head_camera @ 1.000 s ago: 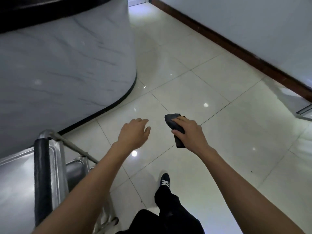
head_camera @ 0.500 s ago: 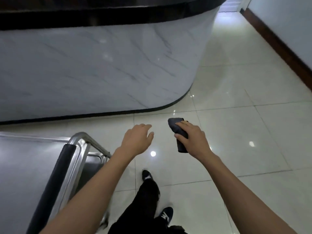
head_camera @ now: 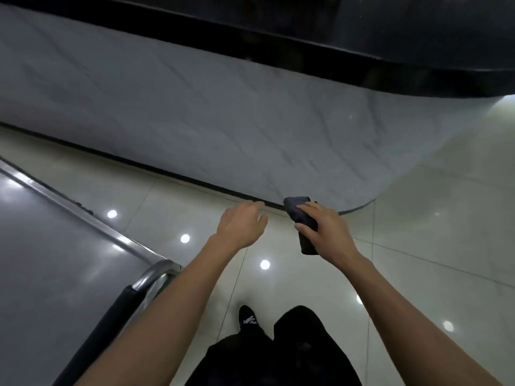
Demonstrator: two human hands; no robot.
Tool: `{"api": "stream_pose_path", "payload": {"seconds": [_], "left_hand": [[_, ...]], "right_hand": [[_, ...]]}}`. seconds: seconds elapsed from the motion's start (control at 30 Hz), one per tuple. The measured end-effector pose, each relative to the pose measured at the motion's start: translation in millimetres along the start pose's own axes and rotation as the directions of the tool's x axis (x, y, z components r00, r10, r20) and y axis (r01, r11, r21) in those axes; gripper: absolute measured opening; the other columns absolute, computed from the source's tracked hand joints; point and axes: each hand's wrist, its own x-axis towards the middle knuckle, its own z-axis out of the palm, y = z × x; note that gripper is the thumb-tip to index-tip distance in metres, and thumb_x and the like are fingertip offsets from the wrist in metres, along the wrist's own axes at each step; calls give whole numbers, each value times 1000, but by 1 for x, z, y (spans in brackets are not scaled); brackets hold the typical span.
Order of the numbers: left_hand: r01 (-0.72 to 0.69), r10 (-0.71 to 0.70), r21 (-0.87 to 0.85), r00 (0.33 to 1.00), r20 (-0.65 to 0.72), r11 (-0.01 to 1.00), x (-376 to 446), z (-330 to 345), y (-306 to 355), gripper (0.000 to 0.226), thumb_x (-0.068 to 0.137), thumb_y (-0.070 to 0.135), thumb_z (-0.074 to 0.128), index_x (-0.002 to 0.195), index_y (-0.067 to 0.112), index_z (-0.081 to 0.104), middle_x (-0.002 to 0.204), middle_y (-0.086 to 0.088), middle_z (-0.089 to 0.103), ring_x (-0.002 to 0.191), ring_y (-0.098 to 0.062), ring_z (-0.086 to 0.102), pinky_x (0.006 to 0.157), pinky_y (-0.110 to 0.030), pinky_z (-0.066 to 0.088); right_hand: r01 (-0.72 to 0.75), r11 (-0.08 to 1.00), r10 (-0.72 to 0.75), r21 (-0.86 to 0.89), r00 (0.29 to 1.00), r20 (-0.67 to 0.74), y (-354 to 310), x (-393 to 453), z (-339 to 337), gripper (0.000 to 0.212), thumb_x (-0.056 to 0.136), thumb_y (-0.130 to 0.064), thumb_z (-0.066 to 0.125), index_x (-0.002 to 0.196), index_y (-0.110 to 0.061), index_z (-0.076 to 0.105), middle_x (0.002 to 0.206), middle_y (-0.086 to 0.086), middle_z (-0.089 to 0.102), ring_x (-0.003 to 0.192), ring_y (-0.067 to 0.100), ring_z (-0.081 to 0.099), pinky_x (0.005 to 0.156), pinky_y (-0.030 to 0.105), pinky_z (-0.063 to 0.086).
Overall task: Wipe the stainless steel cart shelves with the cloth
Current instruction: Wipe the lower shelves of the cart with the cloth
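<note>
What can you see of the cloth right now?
The cloth is dark grey, soft-looking fabric, folded or bunched into a narrow wad. The right hand holds it in mid-air above the tiled floor, fingers curled over its top, one end poking out forward and the other hanging below the palm. It touches nothing else, well right of the cart.

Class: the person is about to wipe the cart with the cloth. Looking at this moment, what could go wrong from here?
1. The cloth is gripped bunched up in the right hand, so it may wipe only a narrow strip.
2. The person is mid-step on a glossy tiled floor; slipping seems possible.
3. The left hand, open and empty, isn't steadying the cart, which might shift when pushed.
</note>
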Motion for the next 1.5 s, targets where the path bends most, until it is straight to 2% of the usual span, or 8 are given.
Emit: {"api": "stream_pose_path", "payload": {"seconds": [0.3,0.57,0.7,1.0,1.07,1.2,1.33,1.5], "left_hand": [[199,-198,7,975,-99,980,93,-37,-69,37,101,32,45,131,16,59,123,-6,65,105,-26,62,84,-36,50],[489,-486,-34,853,-188,872,139,-87,-119,41,102,39,41,132,15,57,127,-7,63,112,-28,59,92,-42,49],[633,-649,-143,735,-196,761,120,-98,-159,49,102,43,42,146,21,47,140,-4,57,124,-26,53,100,-43,46],[756,-854,-397,474,-215,520,86,-109,-277,49,101,41,44,145,20,49,142,-5,56,128,-27,52,101,-44,46],[760,-875,-435,438,-207,483,83,-116,-298,49,102,41,43,146,20,48,142,-5,56,128,-27,51,101,-43,46],[764,-902,-479,386,-196,431,77,-127,-323,47,102,40,42,144,19,48,140,-5,57,127,-28,52,99,-45,47],[789,-931,-495,312,-189,364,63,-130,-337,47,102,40,41,144,20,49,138,-4,58,123,-27,55,96,-42,47],[814,-973,-533,211,-96,230,58,-117,-354,46,102,42,37,140,21,52,136,-4,59,121,-28,55,97,-44,44]], "right_hand": [[252,968,-252,13,958,139,-19,178,8,46,91,-46,62,135,-32,55,139,-7,56,124,22,53,101,46,44],[500,866,-482,21,821,306,-79,336,24,47,91,-44,62,135,-30,56,143,-5,53,123,29,52,102,50,41],[654,756,-615,42,686,390,-140,367,46,45,92,-41,63,135,-27,57,140,-1,56,120,30,53,99,48,43],[846,527,-725,82,398,562,-294,414,127,44,93,-44,58,135,-32,54,139,-8,53,117,28,53,96,48,44],[890,450,-740,72,327,587,-326,425,141,44,93,-46,57,135,-35,52,137,-11,53,118,27,52,96,49,43],[916,392,-750,83,266,606,-372,441,164,43,93,-44,58,134,-33,53,134,-10,54,115,27,53,94,51,45],[954,277,-745,118,136,653,-403,449,186,39,90,-48,54,128,-37,52,123,-13,56,107,25,55,87,50,47],[976,163,-723,145,18,691,-437,454,217,40,93,-46,57,131,-37,53,132,-12,55,112,27,53,92,49,43]]}}
